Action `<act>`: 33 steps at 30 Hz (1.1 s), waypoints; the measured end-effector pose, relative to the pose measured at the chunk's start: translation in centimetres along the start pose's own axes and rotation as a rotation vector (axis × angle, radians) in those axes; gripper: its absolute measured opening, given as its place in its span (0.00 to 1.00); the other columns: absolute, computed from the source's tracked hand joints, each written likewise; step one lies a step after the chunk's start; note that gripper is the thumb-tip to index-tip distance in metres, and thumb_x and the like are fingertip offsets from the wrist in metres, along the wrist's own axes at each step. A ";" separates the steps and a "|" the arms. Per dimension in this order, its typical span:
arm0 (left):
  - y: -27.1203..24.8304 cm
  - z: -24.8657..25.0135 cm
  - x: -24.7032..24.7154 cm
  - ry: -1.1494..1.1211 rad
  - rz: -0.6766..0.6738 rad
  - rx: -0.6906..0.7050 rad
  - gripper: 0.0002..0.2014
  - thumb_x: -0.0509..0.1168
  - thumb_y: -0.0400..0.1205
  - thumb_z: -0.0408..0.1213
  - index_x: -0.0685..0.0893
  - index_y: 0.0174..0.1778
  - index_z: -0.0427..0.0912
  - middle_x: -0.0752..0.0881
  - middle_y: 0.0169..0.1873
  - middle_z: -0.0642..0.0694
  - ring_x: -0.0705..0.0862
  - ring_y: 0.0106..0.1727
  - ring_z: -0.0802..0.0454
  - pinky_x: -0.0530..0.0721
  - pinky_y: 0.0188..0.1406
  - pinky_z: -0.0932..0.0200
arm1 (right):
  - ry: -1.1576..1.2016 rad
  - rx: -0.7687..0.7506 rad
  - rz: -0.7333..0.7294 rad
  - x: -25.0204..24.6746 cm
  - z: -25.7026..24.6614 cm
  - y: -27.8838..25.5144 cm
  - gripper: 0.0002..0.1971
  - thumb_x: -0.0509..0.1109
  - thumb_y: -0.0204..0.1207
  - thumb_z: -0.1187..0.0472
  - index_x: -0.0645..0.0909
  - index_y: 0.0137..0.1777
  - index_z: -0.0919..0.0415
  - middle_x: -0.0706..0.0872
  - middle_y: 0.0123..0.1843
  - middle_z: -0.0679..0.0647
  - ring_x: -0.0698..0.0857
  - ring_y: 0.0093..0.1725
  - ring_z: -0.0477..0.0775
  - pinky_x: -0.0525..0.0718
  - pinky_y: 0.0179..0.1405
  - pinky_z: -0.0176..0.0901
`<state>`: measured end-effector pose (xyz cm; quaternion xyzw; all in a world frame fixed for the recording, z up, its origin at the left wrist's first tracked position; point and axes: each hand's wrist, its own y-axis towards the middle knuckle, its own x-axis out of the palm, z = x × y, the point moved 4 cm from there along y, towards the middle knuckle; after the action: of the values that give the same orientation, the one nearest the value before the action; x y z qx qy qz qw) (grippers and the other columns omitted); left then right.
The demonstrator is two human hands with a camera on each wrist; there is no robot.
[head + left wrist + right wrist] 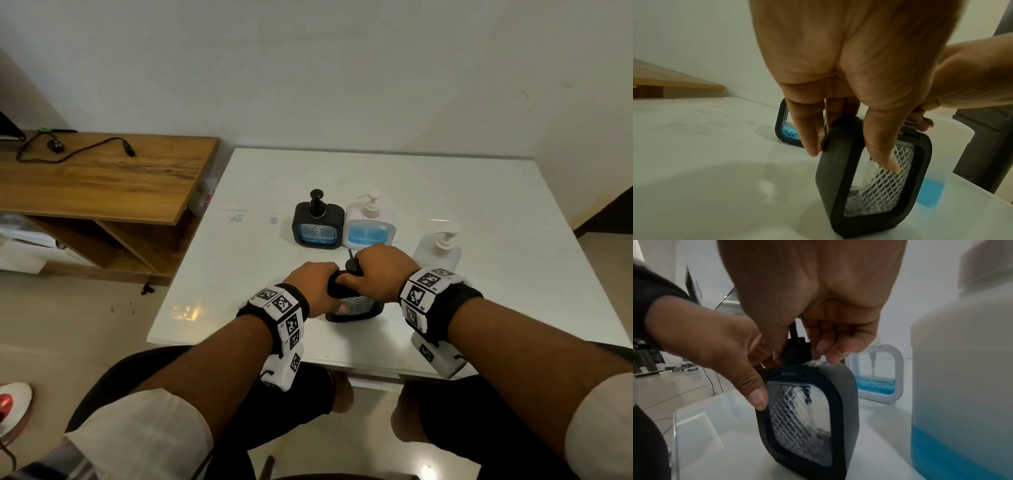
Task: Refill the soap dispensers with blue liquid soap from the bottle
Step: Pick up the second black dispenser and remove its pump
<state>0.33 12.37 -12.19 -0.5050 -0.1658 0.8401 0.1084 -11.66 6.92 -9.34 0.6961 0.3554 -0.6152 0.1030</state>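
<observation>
Unscrewing the pump of an empty black dispenser, both hands on it.

Left hand (838, 78) grips the empty black dispenser (807, 418) by its upper corner, thumb on the clear quilted window, fingers behind; right hand (818, 305) pinches the black pump collar (796, 348) on top. Empty, it probably weighs little and could skate on the glossy white table (445, 192), so the rubbery frame looks the safer hold, not the slick window. Just right of the right hand stands the refill bottle (962, 402), blue soap low in it. Beyond the hands, well apart, sit a second black dispenser (318, 224) and a white dispenser (370, 228), both showing blue.
</observation>
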 end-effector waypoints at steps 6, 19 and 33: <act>0.0 0.0 0.1 0.036 0.006 0.009 0.21 0.78 0.70 0.44 0.81 0.57 0.47 0.87 0.48 0.49 0.84 0.47 0.48 0.82 0.47 0.54 | -0.015 -0.083 -0.096 -0.6 -0.7 -0.6 0.12 0.69 0.81 0.45 0.75 0.49 0.52 0.80 0.45 0.51 0.79 0.46 0.52 0.73 0.44 0.41; -0.1 0.0 -0.1 0.035 0.012 0.009 0.19 0.77 0.71 0.43 0.80 0.55 0.47 0.86 0.48 0.48 0.84 0.48 0.46 0.82 0.46 0.53 | -0.155 0.018 -0.002 -1.2 -1.0 -1.2 0.24 0.64 0.76 0.29 0.72 0.41 0.51 0.76 0.36 0.47 0.78 0.40 0.51 0.71 0.34 0.41; 0.2 -0.3 0.2 0.029 0.013 0.012 0.21 0.77 0.72 0.44 0.80 0.58 0.47 0.86 0.49 0.48 0.84 0.50 0.46 0.83 0.50 0.53 | -0.025 -0.099 -0.049 -1.1 -1.3 -1.3 0.19 0.73 0.76 0.41 0.76 0.56 0.52 0.84 0.54 0.50 0.80 0.47 0.51 0.77 0.44 0.42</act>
<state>0.46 12.36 -12.56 -0.5177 -0.1559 0.8342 0.1085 -11.44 8.17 -7.63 0.6733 0.4013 -0.6079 0.1267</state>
